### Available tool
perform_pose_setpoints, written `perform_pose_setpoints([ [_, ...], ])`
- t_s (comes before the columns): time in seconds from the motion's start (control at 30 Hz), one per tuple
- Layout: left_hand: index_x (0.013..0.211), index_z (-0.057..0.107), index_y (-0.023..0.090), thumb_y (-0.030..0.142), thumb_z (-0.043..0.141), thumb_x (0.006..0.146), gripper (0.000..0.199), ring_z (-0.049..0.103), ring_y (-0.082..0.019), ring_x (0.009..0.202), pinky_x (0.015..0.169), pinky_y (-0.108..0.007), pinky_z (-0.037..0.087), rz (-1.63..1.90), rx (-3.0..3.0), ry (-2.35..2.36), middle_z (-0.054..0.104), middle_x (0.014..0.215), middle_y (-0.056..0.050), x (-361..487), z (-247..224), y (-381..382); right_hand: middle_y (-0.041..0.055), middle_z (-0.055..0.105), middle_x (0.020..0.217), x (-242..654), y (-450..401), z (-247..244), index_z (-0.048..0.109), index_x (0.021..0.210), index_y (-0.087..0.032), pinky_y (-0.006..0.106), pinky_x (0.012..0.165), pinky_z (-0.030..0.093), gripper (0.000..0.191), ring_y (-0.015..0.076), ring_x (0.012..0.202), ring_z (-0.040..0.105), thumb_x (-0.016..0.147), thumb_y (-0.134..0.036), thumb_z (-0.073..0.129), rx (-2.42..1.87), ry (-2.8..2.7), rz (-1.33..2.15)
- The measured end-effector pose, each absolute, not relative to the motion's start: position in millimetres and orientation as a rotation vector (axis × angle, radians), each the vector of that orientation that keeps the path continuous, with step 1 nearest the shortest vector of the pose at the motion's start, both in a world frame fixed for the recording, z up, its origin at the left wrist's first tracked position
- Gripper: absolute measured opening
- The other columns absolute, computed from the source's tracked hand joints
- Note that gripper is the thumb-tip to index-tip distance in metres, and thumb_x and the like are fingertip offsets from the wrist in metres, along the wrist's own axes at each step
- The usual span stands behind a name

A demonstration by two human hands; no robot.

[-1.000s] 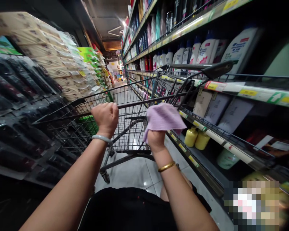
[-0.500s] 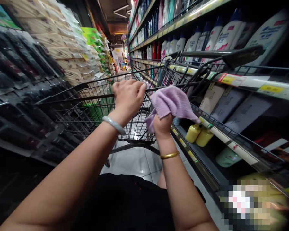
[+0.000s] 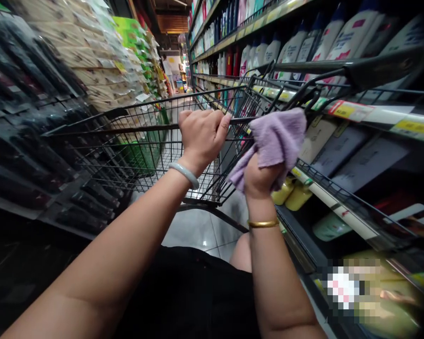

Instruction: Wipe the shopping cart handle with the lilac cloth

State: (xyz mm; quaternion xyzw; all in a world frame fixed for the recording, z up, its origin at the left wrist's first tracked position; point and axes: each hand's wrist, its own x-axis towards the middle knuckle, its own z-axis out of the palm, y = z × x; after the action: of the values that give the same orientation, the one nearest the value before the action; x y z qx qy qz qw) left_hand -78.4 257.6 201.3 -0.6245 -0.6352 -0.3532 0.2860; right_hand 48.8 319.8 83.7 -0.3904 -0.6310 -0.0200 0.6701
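Note:
A black wire shopping cart (image 3: 144, 141) stands before me, its side turned toward me. My left hand (image 3: 203, 134), with a pale bangle at the wrist, is wrapped over the cart's upper side bar. A crumpled light purple cloth (image 3: 281, 134) is in my closed right hand (image 3: 263, 176), just to the right of the left one. The cloth lies against the cart's frame near the handle (image 3: 378, 70); whether the fingers also hold the bar beneath it is hidden. A gold bangle circles the right wrist.
On the right, a shelf rack (image 3: 353, 212) carries shampoo bottles (image 3: 353, 35), boxes and yellow bottles (image 3: 298, 197), close to the cart. Packaged goods (image 3: 70, 52) hang along the left. A tiled floor (image 3: 194, 230) runs below, and a person (image 3: 167, 68) stands far down the aisle.
Both hands have shifted right in view, the left still on the bar. The cloth has moved right with my right hand and hangs in different folds. The cart's handle sits farther right.

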Motion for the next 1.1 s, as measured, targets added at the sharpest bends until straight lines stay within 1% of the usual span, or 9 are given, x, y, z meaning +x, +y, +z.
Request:
perform_pose_setpoints([
  [0.1, 0.081, 0.06, 0.023, 0.054, 0.031, 0.109, 0.051, 0.061, -0.026, 0.101, 0.101, -0.045, 0.031, -0.946, -1.662, -1.702, 0.065, 0.081, -0.004, -84.3, 201.7, 255.3, 0.0188, 0.069, 0.136, 46.2, 317.9, 79.0, 0.068, 0.137, -0.012, 0.062, 0.128, 0.038, 0.047, 0.0338, 0.146, 0.056, 0.099, -0.025, 0.044, -0.916, -1.348, -0.021],
  [0.2, 0.079, 0.058, 0.024, 0.054, 0.032, 0.109, 0.05, 0.06, -0.026, 0.098, 0.097, -0.044, 0.031, -0.937, -1.651, -1.7, 0.065, 0.08, -0.004, -91.3, 203.1, 255.3, 0.0155, 0.073, 0.132, 31.5, 300.4, 71.4, 0.067, 0.14, -0.017, 0.056, 0.128, 0.04, 0.048, 0.031, 0.146, 0.056, 0.098, -0.024, 0.045, -0.902, -1.607, 0.035],
  [0.3, 0.075, 0.055, 0.023, 0.053, 0.034, 0.109, 0.05, 0.06, -0.025, 0.091, 0.091, -0.043, 0.031, -0.896, -1.653, -1.705, 0.065, 0.078, -0.005, -98.1, 205.8, 254.0, 0.0146, 0.07, 0.139, 27.7, 287.6, 70.9, 0.063, 0.145, -0.018, 0.053, 0.128, 0.041, 0.051, 0.029, 0.148, 0.054, 0.097, -0.024, 0.048, -0.869, -1.644, 0.039],
  [0.37, 0.072, 0.053, 0.023, 0.052, 0.034, 0.109, 0.05, 0.059, -0.024, 0.085, 0.085, -0.043, 0.03, -0.877, -1.657, -1.695, 0.065, 0.076, -0.004, -101.9, 206.7, 251.9, 0.0151, 0.068, 0.143, 33.5, 286.1, 76.3, 0.065, 0.144, -0.018, 0.054, 0.13, 0.039, 0.051, 0.03, 0.15, 0.051, 0.095, -0.024, 0.049, -0.868, -1.524, 0.016],
  [0.5, 0.068, 0.048, 0.023, 0.05, 0.034, 0.109, 0.051, 0.056, -0.022, 0.078, 0.08, -0.043, 0.028, -0.918, -1.587, -1.65, 0.065, 0.072, -0.004, -105.9, 204.4, 247.4, 0.015, 0.071, 0.137, 42.8, 286.9, 89.0, 0.074, 0.131, -0.02, 0.064, 0.131, 0.031, 0.045, 0.0358, 0.15, 0.051, 0.092, -0.024, 0.052, -0.798, -1.379, -0.005],
  [0.67, 0.064, 0.047, 0.023, 0.044, 0.038, 0.107, 0.049, 0.054, -0.021, 0.074, 0.078, -0.042, 0.027, -0.99, -1.51, -1.631, 0.064, 0.069, -0.003, -106.1, 202.4, 244.3, 0.0151, 0.067, 0.148, 38.1, 279.6, 93.1, 0.066, 0.142, -0.019, 0.059, 0.127, 0.041, 0.05, 0.0313, 0.146, 0.057, 0.093, -0.027, 0.059, -0.576, -1.454, 0.046],
  [0.83, 0.063, 0.049, 0.023, 0.043, 0.04, 0.107, 0.049, 0.054, -0.021, 0.073, 0.077, -0.042, 0.027, -1.006, -1.539, -1.617, 0.062, 0.067, -0.003, -106.6, 202.9, 239.7, 0.0165, 0.065, 0.15, 42.7, 271.9, 102.3, 0.065, 0.144, -0.018, 0.063, 0.127, 0.04, 0.054, 0.0339, 0.151, 0.053, 0.091, -0.02, 0.055, -0.673, -1.334, 0.003],
  [1.0, 0.062, 0.046, 0.023, 0.041, 0.043, 0.106, 0.047, 0.051, -0.021, 0.071, 0.075, -0.042, 0.026, -1.044, -1.504, -1.563, 0.059, 0.065, -0.002, -105.9, 200.7, 233.4, 0.0203, 0.062, 0.152, 48.4, 259.5, 118.7, 0.056, 0.152, -0.014, 0.06, 0.124, 0.046, 0.06, 0.0334, 0.15, 0.054, 0.093, -0.023, 0.057, -0.614, -1.377, 0.072],
  [1.1, 0.062, 0.045, 0.024, 0.041, 0.043, 0.106, 0.048, 0.049, -0.021, 0.069, 0.075, -0.042, 0.026, -1.049, -1.508, -1.533, 0.058, 0.064, -0.002, -104.1, 199.7, 228.3, 0.0219, 0.067, 0.144, 59.2, 253.2, 127.3, 0.064, 0.143, -0.01, 0.065, 0.121, 0.047, 0.054, 0.0373, 0.144, 0.059, 0.09, -0.022, 0.059, -0.622, -1.264, 0.094],
])
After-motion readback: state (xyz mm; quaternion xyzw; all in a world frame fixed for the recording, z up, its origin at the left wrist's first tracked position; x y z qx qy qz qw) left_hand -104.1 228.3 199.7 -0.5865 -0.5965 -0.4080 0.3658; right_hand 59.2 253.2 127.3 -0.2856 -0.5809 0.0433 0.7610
